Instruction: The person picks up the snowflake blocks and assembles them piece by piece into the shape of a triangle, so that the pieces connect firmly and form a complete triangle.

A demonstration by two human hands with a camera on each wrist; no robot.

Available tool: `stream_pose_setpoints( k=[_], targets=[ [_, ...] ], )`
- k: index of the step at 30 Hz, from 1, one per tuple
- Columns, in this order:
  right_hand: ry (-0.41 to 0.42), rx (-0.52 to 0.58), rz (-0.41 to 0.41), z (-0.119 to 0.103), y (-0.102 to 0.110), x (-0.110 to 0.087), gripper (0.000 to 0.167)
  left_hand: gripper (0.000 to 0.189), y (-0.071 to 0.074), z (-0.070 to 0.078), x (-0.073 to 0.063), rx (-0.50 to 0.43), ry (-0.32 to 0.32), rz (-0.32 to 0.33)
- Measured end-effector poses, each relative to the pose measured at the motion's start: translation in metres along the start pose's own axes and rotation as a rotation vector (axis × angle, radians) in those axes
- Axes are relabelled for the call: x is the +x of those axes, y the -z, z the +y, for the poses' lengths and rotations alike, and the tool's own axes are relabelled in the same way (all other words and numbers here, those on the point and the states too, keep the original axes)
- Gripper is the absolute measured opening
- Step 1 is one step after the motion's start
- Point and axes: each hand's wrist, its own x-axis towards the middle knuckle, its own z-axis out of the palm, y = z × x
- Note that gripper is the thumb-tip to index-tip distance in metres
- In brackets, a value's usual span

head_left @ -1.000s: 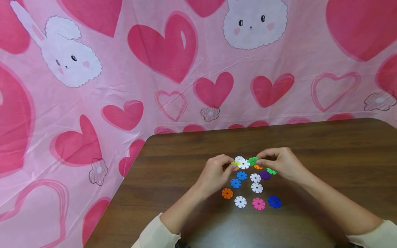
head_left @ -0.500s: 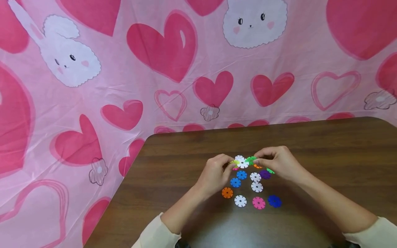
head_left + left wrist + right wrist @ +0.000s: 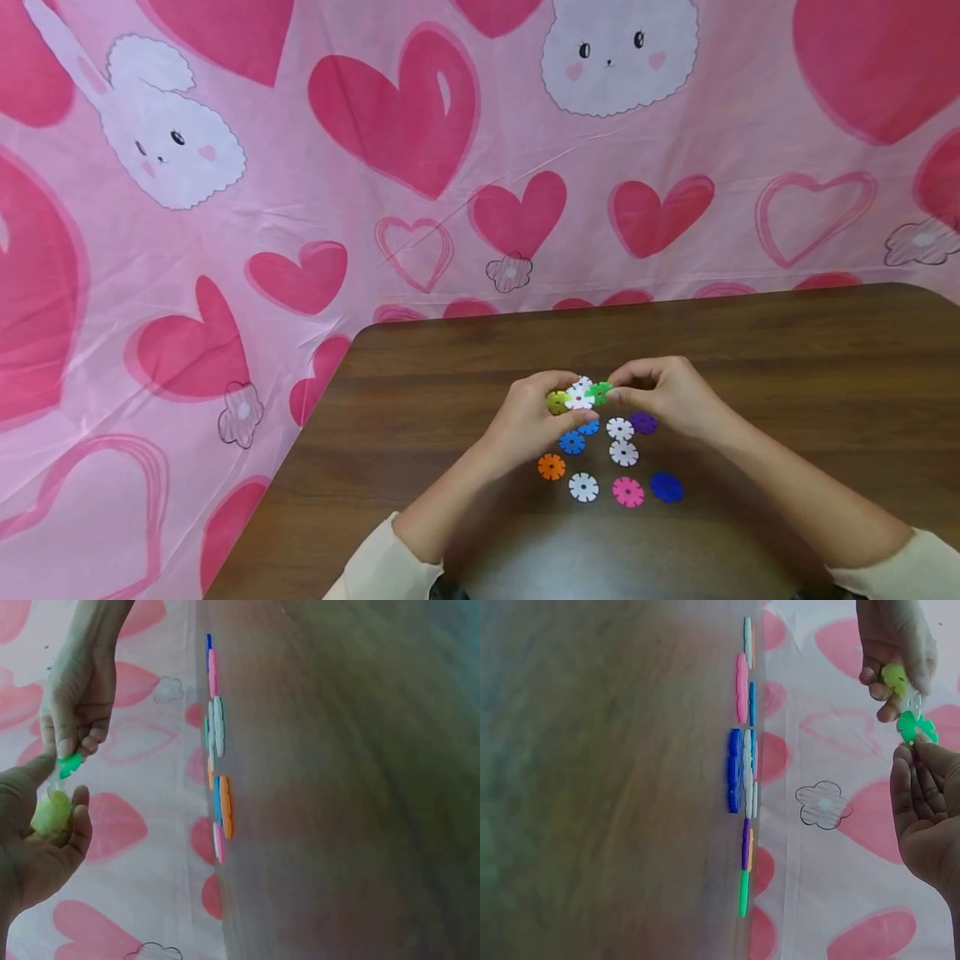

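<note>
A yellow (image 3: 557, 403), a white (image 3: 579, 400) and a green (image 3: 599, 392) notched plastic disc form a joined row above the table. My left hand (image 3: 527, 419) holds the yellow and white end, thumb along the near edge and fingers at the far edge. Between thumb and fingertips, my right hand (image 3: 681, 402) pinches the green disc. In the right wrist view, the green disc (image 3: 913, 727) stands clear of the table, with the yellow disc (image 3: 894, 677) in the other hand. In the left wrist view, fingers partly cover the yellow disc (image 3: 52, 814).
Several loose discs lie on the brown wooden table (image 3: 420, 392) below the hands: orange (image 3: 552, 467), white (image 3: 583, 487), pink (image 3: 628, 492), dark blue (image 3: 667, 487), blue (image 3: 572, 442) and purple (image 3: 643, 423). A pink heart-patterned cloth (image 3: 420, 275) hangs behind.
My left hand has shifted its grip from the yellow disc's edge to span the yellow and white discs, its thumb now reaching right. The right hand has come slightly left with the green disc.
</note>
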Motion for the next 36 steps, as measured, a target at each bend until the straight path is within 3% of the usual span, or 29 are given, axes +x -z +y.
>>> stream_pose_setpoints(
  k=[5,12,15,27,36],
  targets=[
    [-0.038,-0.031,-0.084,0.004,0.010,-0.001,0.014,0.037,-0.001,0.000,0.000,0.023,-0.010,0.012],
    [-0.105,-0.265,-0.171,0.029,0.033,0.001,0.018,0.034,0.004,-0.002,-0.001,0.042,-0.006,0.056],
    [-0.116,-0.318,-0.184,0.041,0.039,0.002,0.019,0.032,0.004,-0.001,-0.001,0.035,-0.008,0.067],
    [-0.138,-0.397,-0.307,0.073,0.043,0.003,0.022,0.031,0.004,0.000,-0.002,0.014,-0.009,0.068],
    [-0.140,-0.450,-0.316,0.077,0.038,0.003,0.021,0.031,0.004,0.000,-0.003,0.008,0.002,0.057]
  ],
)
